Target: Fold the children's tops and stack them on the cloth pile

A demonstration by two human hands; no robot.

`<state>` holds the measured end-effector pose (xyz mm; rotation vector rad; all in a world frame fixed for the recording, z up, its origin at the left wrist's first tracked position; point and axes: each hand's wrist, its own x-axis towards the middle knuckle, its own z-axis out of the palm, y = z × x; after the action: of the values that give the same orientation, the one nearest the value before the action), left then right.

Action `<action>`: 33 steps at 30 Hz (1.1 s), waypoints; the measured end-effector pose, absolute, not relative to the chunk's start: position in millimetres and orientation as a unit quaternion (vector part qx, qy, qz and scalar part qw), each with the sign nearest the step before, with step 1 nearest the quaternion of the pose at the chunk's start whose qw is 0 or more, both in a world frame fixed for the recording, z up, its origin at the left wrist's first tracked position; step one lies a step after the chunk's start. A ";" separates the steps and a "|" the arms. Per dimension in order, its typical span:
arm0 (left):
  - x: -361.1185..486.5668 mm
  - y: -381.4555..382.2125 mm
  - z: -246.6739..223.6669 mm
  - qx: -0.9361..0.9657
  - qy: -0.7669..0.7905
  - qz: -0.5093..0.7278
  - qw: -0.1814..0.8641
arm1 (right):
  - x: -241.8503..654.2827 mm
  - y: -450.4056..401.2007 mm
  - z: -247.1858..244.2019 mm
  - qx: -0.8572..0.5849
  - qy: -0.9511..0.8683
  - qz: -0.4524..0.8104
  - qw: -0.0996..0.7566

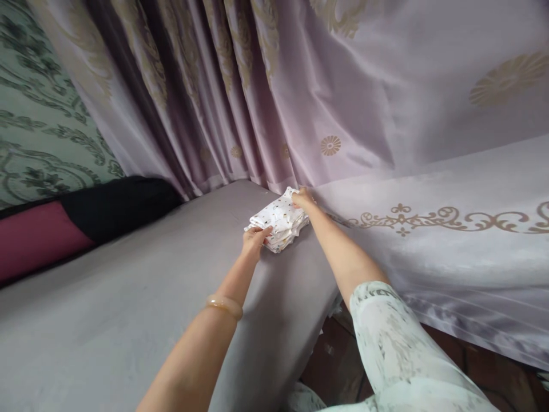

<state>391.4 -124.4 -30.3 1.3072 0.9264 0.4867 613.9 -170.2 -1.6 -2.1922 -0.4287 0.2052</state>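
Note:
A stack of folded white cloth with small dark and coloured specks lies at the far right corner of the grey-covered seat or bed. My left hand grips its near left corner, thumb on top and the other fingers mostly hidden beneath. At the far right end, my right hand is closed on the upper edge of the same cloth. Several folded layers show along the near side. Whether the stack presses fully on the surface or is slightly lifted, I cannot tell.
Mauve curtains with gold patterns hang right behind the cloth and along the right. A black and maroon cushion lies along the left wall, under green patterned wallpaper. Dark floor tiles show below the grey edge.

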 end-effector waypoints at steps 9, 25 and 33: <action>394.2 -130.3 -38.7 0.553 0.404 0.265 0.679 | 582.1 -173.5 -14.2 -0.940 -0.277 -0.038 0.197; 355.8 -120.6 -38.5 0.541 0.350 0.245 0.725 | 592.1 -167.1 -3.6 -0.945 -0.307 0.050 0.099; 223.0 -63.4 -57.1 0.627 0.442 0.297 0.568 | 604.6 -163.1 -5.0 -0.926 -0.353 0.047 0.123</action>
<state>223.0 -63.4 -57.1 1.4732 1.0390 0.6964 604.6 -163.1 -5.0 -2.7017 -1.0292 0.1357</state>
